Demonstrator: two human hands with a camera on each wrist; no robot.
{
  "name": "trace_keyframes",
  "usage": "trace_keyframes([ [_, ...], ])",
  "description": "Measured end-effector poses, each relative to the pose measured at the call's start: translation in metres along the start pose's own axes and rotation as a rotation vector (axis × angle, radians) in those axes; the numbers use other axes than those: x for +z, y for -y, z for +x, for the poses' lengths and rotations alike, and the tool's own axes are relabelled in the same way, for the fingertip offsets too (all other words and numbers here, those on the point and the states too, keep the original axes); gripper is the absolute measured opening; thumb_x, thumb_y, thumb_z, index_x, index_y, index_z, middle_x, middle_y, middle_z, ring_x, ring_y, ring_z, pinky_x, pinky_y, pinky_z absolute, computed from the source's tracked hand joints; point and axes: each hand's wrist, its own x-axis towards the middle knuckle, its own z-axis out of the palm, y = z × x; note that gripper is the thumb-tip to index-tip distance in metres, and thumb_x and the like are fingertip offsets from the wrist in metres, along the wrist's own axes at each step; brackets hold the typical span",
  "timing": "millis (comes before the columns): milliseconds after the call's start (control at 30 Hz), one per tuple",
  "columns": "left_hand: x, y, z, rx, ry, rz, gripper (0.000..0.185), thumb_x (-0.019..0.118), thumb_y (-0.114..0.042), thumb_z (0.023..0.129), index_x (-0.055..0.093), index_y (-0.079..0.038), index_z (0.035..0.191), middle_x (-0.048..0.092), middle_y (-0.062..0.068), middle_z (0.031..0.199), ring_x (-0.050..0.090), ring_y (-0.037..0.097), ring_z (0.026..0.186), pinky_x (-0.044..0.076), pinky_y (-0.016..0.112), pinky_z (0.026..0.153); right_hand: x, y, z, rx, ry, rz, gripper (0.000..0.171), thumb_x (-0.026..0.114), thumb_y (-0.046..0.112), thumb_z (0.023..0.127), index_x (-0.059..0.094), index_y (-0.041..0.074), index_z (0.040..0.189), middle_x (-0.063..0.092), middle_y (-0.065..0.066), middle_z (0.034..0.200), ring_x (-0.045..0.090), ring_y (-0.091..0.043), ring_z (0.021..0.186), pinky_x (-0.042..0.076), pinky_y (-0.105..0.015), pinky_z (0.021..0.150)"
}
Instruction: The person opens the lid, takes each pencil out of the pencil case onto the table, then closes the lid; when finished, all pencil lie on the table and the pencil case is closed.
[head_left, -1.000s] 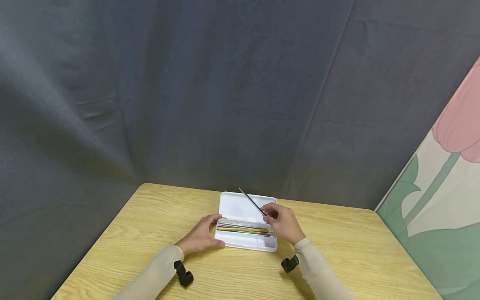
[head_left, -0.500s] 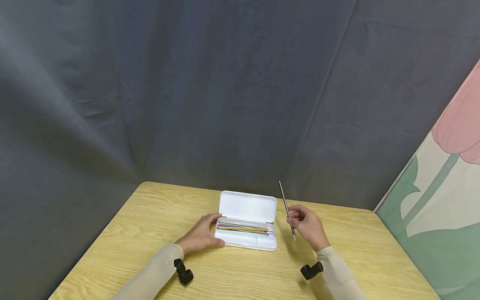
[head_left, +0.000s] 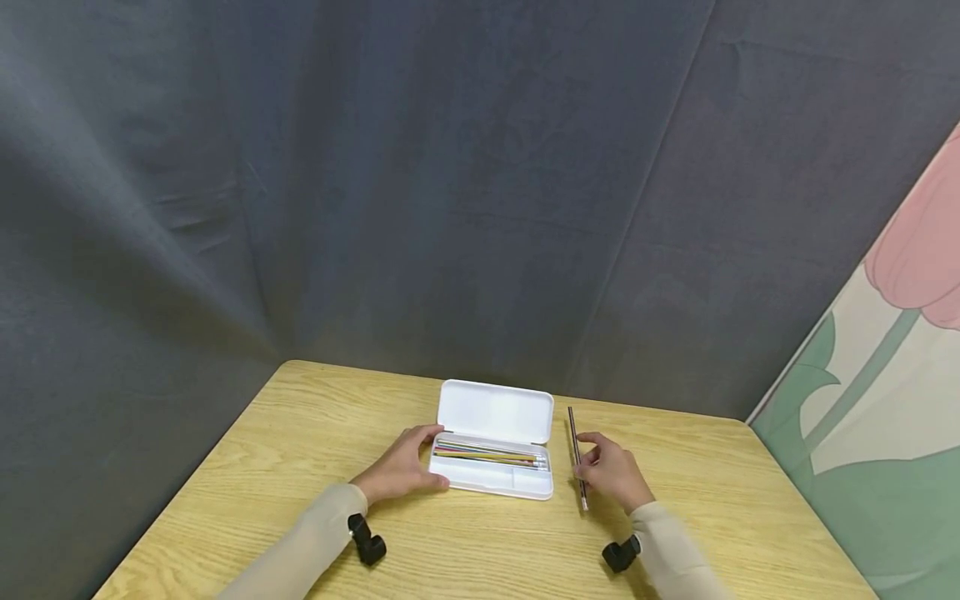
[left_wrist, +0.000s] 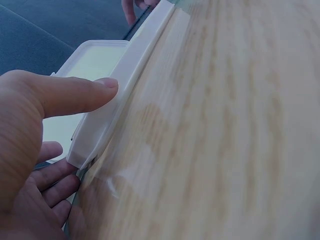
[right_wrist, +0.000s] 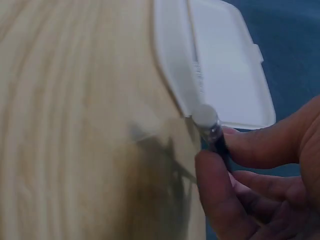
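Wood table [head_left: 705,500] w/ open white case [head_left: 492,454]: left hand [head_left: 399,473] rests flat-fingered vs its left end, right hand [head_left: 613,471] pinches dark pencil [head_left: 577,457] just beside it.

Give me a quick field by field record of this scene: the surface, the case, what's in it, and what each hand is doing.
surface: wooden table
case: white pencil case, lid open
contents: colored pencils lying lengthwise in the tray
left hand: thumb presses the case's left end
right hand: pinches a dark pencil to the right of the case
backdrop: dark gray cloth
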Motion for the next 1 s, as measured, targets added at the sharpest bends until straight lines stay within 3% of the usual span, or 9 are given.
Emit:
trace_keyframes([
  [267, 0.0, 0.0, 0.0, 0.013, 0.003, -0.001, 0.095, 0.08, -0.054, 0.062, 0.038, -0.02, 0.141, 0.042, 0.002, 0.14, 0.037, 0.025, 0.131, 0.031, 0.051, 0.108, 0.016, 0.003, 0.001, -0.013, 0.051, -0.086, 0.061, 0.075, 0.01, 0.071, 0.053, 0.008, 0.128, 0.061, 0.001, 0.07, 0.055, -0.01, 0.047, 0.046, -0.024, 0.045],
  [567, -0.002, -0.003, -0.001, -0.002, 0.008, 0.001, 0.095, 0.08, -0.054, 0.063, 0.038, -0.021, 0.141, 0.041, 0.003, 0.141, 0.037, 0.025, 0.132, 0.031, 0.051, 0.108, 0.024, 0.007, 0.002, -0.015, 0.077, -0.169, 0.058, 0.072, 0.011, 0.075, 0.052, 0.005, 0.128, 0.064, -0.003, 0.076, 0.054, -0.01, 0.041, 0.045, -0.024, 0.044],
  [1000, -0.002, -0.005, -0.003, -0.015, 0.008, -0.012, 0.096, 0.081, -0.053, 0.062, 0.039, -0.02, 0.141, 0.039, 0.004, 0.142, 0.035, 0.027, 0.134, 0.031, 0.052, 0.109, 0.023, 0.016, -0.004, -0.008, 0.1, -0.128, 0.058, 0.07, 0.009, 0.077, 0.049, 0.002, 0.131, 0.061, -0.002, 0.068, 0.055, -0.011, 0.042, 0.045, -0.023, 0.04],
])
